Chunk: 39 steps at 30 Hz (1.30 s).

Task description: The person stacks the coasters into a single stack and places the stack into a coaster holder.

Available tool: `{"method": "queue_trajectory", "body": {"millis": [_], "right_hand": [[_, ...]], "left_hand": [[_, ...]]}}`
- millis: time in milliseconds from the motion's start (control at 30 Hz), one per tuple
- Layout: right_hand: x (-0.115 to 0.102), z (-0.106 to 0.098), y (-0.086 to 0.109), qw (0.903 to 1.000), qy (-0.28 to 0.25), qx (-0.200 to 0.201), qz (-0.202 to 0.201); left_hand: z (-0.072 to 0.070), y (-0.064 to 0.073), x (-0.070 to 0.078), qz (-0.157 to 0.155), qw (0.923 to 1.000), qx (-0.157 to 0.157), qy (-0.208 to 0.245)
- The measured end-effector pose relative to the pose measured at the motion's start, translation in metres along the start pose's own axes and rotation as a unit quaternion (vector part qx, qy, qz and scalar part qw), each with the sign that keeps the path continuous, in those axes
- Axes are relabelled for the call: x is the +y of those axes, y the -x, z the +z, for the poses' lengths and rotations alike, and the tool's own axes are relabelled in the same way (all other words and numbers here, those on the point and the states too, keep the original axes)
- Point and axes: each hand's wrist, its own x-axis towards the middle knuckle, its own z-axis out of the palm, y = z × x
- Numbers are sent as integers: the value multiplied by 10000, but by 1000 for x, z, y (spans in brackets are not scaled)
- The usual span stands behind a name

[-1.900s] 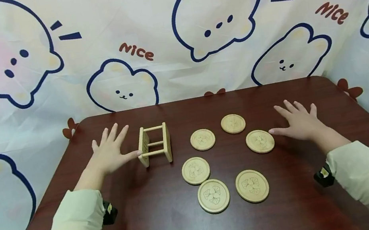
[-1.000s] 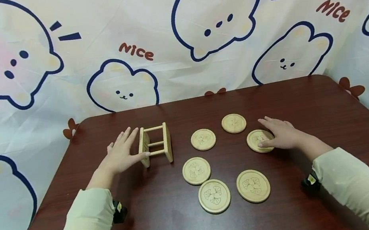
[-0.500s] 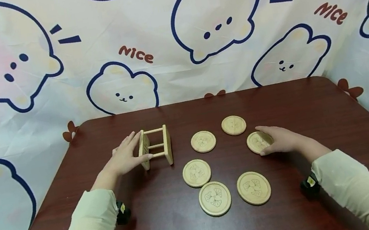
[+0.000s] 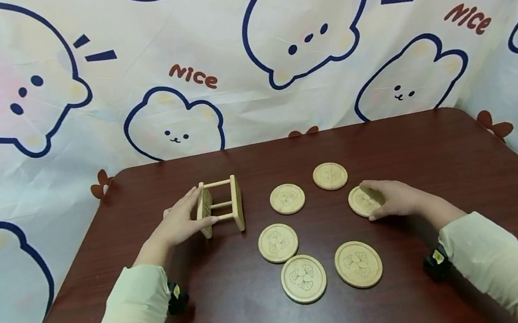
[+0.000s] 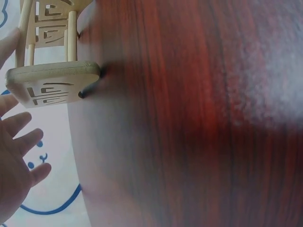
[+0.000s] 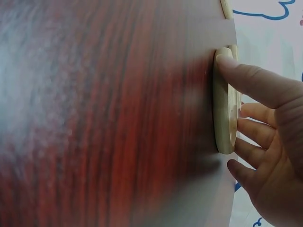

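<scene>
My left hand [image 4: 174, 229] holds the left side panel of a small wooden coaster rack [image 4: 238, 205], its thumb by the front rod. In the left wrist view, cut-out patterns show on the rack's panel [image 5: 54, 73], and the other fingers spread beside it. At the right, my right hand [image 4: 399, 197] grips a round wooden coaster [image 4: 361, 202] by its rim, thumb on the near edge, fingers at the far edge. That coaster lies flat on the table, its right part hidden under the hand; the right wrist view shows its edge [image 6: 221, 109].
Several more coasters with leaf engravings lie on the dark wooden table [image 4: 244, 322]: a back one [image 4: 330, 176], a middle one [image 4: 287, 199], a left one [image 4: 278, 242], and two front ones, left [image 4: 303, 278] and right [image 4: 358, 264]. A cartoon-printed cloth [image 4: 241, 113] hangs behind.
My left hand has moved right, from beside the rack onto its left panel. My right hand has come left, lowered over the right coaster and taken its rim between thumb and fingers.
</scene>
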Motion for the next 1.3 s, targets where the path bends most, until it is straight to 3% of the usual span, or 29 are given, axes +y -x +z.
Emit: {"method": "queue_trajectory", "body": {"millis": [467,967,1300], "right_hand": [[-2,4,0,9999,-54,65,-56],[-7,13,-2,9994,-194,158,-228],[-12,17,-6,9986,-372,193,-318]], "left_hand": [[1,-1,-3,-104,9995,-87,285],[6,-1,-4,-224,9957,-30,900],[6,-1,-3,-490,9925,-8,1116]]}}
